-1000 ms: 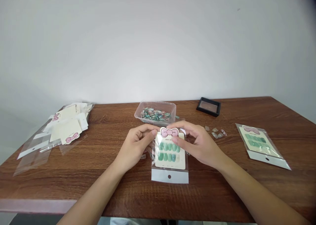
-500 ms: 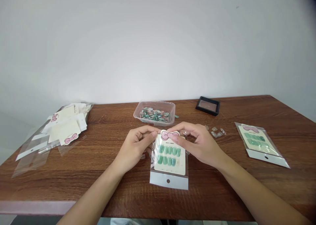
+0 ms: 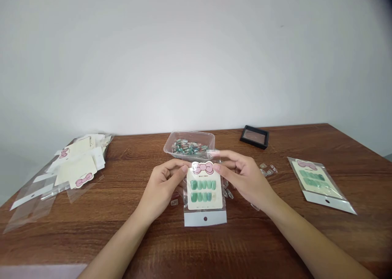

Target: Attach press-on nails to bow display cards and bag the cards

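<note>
Between my hands is a clear plastic bag [image 3: 205, 220] with a white holed strip at its near end. Inside it sits a cream card [image 3: 203, 205] with a pink bow top and two rows of green press-on nails [image 3: 203, 185]; one nail at the lower right looks pale. My left hand [image 3: 165, 181] pinches the bag's far left corner between thumb and fingers. At the far right corner my right hand [image 3: 245, 177] grips it with the thumb on top, index finger stretched out and the other fingers partly hidden.
Behind the bag stands a clear tub [image 3: 211, 138] of loose coloured nails. A black frame box [image 3: 255, 137] lies further right. Clear nail pieces [image 3: 269, 171] are scattered around my hands. Another filled bag [image 3: 324, 193] lies at right; cards and bags [image 3: 73, 169] pile up at left.
My right index finger has lifted and stretched out over the bag's far edge. The bag has tipped a little more upright, and the whole view has shifted slightly.
</note>
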`<control>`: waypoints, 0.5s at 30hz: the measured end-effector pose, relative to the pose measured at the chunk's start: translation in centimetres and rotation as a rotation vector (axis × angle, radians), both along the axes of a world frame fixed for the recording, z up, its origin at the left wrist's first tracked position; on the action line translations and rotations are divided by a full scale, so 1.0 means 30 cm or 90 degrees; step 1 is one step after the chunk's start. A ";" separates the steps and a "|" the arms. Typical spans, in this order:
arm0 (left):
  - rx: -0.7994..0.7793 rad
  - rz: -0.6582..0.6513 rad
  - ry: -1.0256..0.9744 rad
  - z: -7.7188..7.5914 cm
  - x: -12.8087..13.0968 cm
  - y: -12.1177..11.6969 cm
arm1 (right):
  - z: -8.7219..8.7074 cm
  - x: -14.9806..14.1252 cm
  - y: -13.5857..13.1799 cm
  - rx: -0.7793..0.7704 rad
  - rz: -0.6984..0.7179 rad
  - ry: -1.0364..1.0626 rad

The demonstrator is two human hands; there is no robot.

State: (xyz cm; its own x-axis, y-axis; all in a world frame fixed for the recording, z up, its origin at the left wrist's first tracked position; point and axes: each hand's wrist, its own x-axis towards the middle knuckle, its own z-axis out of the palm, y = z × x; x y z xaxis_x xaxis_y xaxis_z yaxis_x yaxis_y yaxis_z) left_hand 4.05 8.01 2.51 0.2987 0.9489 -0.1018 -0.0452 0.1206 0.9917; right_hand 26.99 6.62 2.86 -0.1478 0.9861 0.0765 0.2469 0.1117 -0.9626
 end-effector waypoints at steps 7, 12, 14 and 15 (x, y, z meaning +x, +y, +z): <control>-0.004 -0.002 0.002 -0.006 -0.001 0.006 | -0.011 0.011 0.010 0.010 0.029 0.038; 0.000 -0.012 -0.002 -0.014 -0.003 0.011 | -0.011 0.012 0.006 0.015 0.030 0.036; 0.001 -0.016 -0.007 -0.010 -0.001 0.012 | -0.011 0.008 0.005 0.012 0.032 0.044; 0.004 -0.016 -0.009 -0.006 0.000 0.012 | -0.011 0.006 0.005 0.010 0.033 0.048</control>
